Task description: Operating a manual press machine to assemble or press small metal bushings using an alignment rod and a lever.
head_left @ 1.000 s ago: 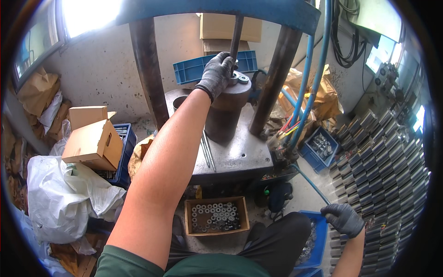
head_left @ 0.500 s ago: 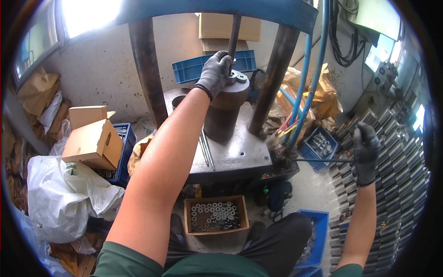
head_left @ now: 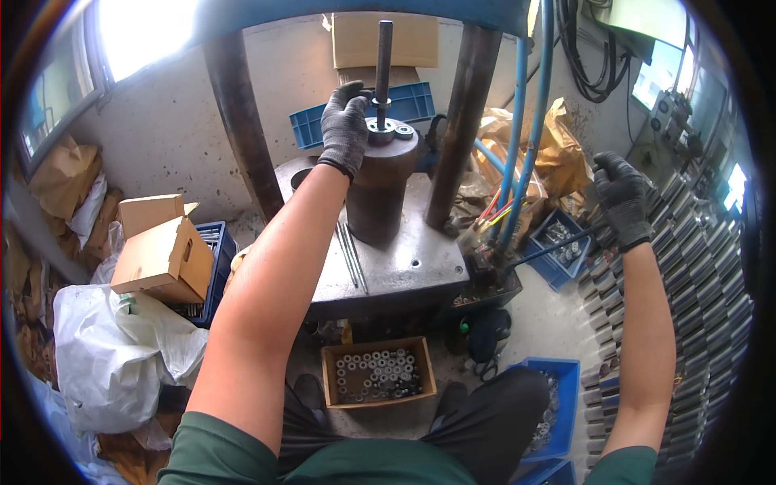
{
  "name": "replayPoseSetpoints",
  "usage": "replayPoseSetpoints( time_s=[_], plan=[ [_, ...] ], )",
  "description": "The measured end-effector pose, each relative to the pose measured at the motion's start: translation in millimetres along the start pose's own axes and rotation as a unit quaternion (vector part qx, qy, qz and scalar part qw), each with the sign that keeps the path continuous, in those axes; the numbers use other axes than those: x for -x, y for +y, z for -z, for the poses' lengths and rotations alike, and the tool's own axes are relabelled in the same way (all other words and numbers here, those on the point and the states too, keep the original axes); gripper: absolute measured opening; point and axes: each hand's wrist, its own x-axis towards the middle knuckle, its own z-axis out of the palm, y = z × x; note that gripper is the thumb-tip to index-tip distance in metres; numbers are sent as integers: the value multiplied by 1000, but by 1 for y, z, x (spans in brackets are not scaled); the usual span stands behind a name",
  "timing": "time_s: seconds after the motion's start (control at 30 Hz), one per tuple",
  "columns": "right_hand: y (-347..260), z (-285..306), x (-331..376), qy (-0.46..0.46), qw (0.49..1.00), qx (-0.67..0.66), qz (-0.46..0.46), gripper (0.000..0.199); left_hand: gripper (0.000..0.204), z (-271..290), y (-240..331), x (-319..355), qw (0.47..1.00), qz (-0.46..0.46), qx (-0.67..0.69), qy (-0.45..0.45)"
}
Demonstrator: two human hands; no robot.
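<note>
Resting curled on the dark cylinder (head_left: 380, 190), left hand (head_left: 345, 129); right hand (head_left: 621, 198) grips the lever (head_left: 546, 249); steel column (head_left: 459, 121) between.

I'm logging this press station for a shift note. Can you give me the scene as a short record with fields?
Setting: press bed between two steel columns
Left hand: gloved, resting on the top of the dark cylinder, beside the vertical rod
On the cylinder: metal ring around the rod's foot
Right hand: gloved, gripping the lever
Below the bed: cardboard box of metal rings
At right: rows of metal sleeves
At left: open cardboard box
</note>
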Motion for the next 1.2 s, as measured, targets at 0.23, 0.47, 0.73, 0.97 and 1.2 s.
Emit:
replayPoseSetpoints(
  time_s=[0.23,0.47,0.73,0.97,1.2],
  plan=[
    [10,-3,-3,-36,999,2,-18,23,31,-11,38,44,962,-96,-253,-45],
    [53,-2,-1,-103,991,-32,-78,25,30,40,-1,242,819,-211,-297,-444],
    [74,25,36,-139,987,-81,-27,32,42,161,-128,403,396,305,-492,-713],
    [63,67,122,-171,975,-123,-76,30,43,246,-184,484,468,477,-512,-539],
    [59,83,163,-183,952,-170,-176,30,50,249,-182,498,518,481,-518,-482]
  ],
)
